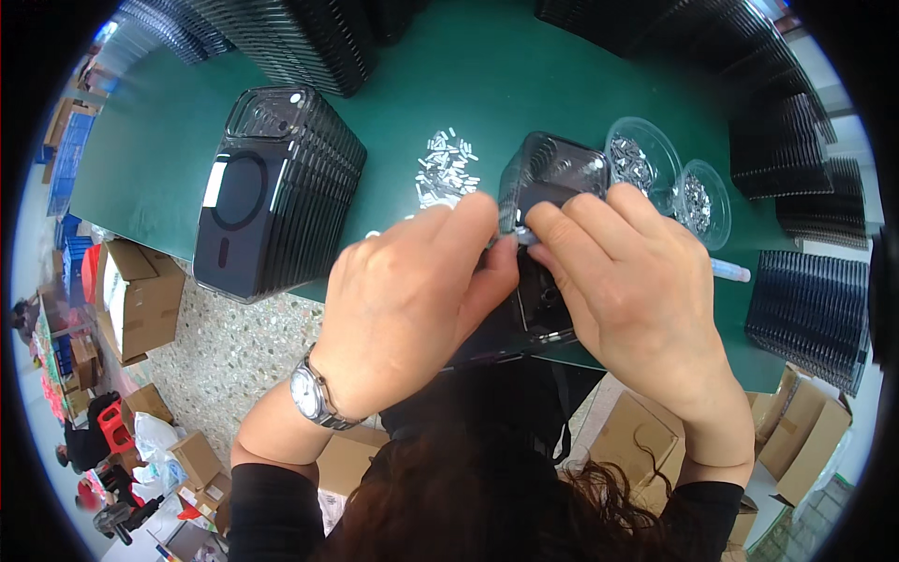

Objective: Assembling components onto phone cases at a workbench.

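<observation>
A dark see-through phone case (pixel 562 166) lies in front of me, partly hidden under my hands. My left hand (pixel 412 290), with a watch on the wrist, is pinched at the case's left side; what its fingertips hold is too small to make out. My right hand (pixel 627 272) comes over the case from the right, thumb and index finger closed on its left side, almost touching the left fingertips. A small pale bluish piece (pixel 524 235) shows between the two hands. Just beyond my left hand, small silver pieces (pixel 447 170) lie in a loose pile.
A tall stack of dark phone cases (pixel 281 187) stands left on the green table (pixel 487 66). Two clear round dishes (pixel 667 140) (pixel 716 187) of small metal parts sit right, near a pale tube (pixel 730 270). More stacked cases (pixel 810 314) line the right edge. Cardboard boxes (pixel 150 300) stand below.
</observation>
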### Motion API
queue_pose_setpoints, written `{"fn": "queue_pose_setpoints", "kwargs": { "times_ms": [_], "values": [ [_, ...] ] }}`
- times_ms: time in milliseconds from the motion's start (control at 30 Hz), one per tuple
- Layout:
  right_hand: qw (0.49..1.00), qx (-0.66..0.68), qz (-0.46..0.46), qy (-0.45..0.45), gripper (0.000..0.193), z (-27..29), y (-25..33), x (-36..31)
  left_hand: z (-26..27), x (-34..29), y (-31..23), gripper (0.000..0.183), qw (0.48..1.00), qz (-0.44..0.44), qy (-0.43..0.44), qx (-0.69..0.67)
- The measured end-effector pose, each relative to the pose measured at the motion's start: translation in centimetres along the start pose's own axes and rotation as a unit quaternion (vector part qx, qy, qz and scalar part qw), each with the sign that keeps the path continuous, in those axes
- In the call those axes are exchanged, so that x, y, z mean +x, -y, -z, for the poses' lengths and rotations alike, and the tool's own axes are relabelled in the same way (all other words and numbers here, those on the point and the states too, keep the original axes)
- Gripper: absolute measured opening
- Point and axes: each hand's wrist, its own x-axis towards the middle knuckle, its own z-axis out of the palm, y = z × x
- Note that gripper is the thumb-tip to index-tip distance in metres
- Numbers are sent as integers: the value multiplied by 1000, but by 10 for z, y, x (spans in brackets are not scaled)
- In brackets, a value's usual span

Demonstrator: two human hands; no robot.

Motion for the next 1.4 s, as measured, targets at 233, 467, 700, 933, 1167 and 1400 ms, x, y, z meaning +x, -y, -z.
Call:
{"fn": "queue_pose_setpoints", "kwargs": {
  "times_ms": [233, 467, 700, 933, 1167, 1400],
  "values": [
    [981, 196, 3, -3, 24, -7, -44, 71, -6, -29, 38, 11, 970, 123, -26, -206],
    [955, 16, -93, 282, 26, -90, -57, 170, -20, -53, 60, 10, 934, 176, 6, -310],
    [942, 8, -121, 312, 23, -106, -37, 191, -22, -53, 76, 11, 941, 170, 9, -293],
    [936, 3, -113, 334, 23, -114, -31, 191, -20, -49, 82, 11, 945, 154, -5, -289],
    [907, 353, -76, 218, 20, -51, -44, 174, 0, -50, 71, 11, 948, 142, -21, -286],
    [865, 469, -98, 150, 12, 4, -26, 112, 14, -35, 44, 10, 957, 118, -2, -265]
  ]
}}
